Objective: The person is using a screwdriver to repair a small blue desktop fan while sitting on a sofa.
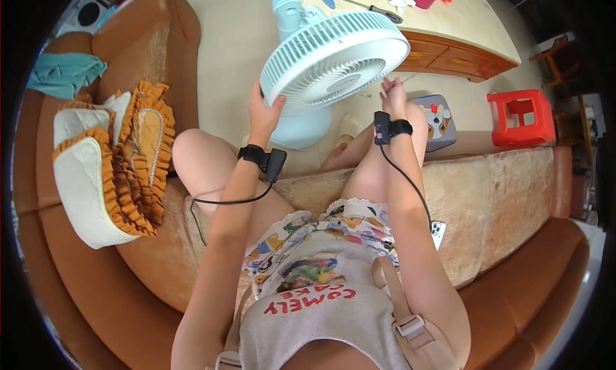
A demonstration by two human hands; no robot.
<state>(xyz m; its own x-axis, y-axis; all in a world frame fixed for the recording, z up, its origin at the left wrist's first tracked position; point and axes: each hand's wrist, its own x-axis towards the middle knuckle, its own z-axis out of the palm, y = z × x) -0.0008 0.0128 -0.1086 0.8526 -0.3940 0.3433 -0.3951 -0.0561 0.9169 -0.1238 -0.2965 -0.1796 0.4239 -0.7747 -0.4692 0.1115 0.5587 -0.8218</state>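
A pale blue electric fan [333, 62] stands in front of my knees, its round grille head tilted and its round base [300, 127] on the floor. My left hand [264, 110] grips the lower left rim of the fan head, thumb on the front and fingers round the side. Just below the head's right edge is my right hand [394, 95], palm turned up and fingers loosely bent and apart, with nothing visible in it. Whether its fingertips touch the rim I cannot tell. A small plug [365, 95] shows between the fan and that hand.
I sit on a brown sofa [513, 184]. Ruffled orange-and-white cushion covers [96, 184] lie at left, near a teal cloth [67, 74]. Ahead is a wooden table [449, 52]. To the right are a grey box [443, 139] and a red stool [523, 117]. A phone [438, 232] lies beside me.
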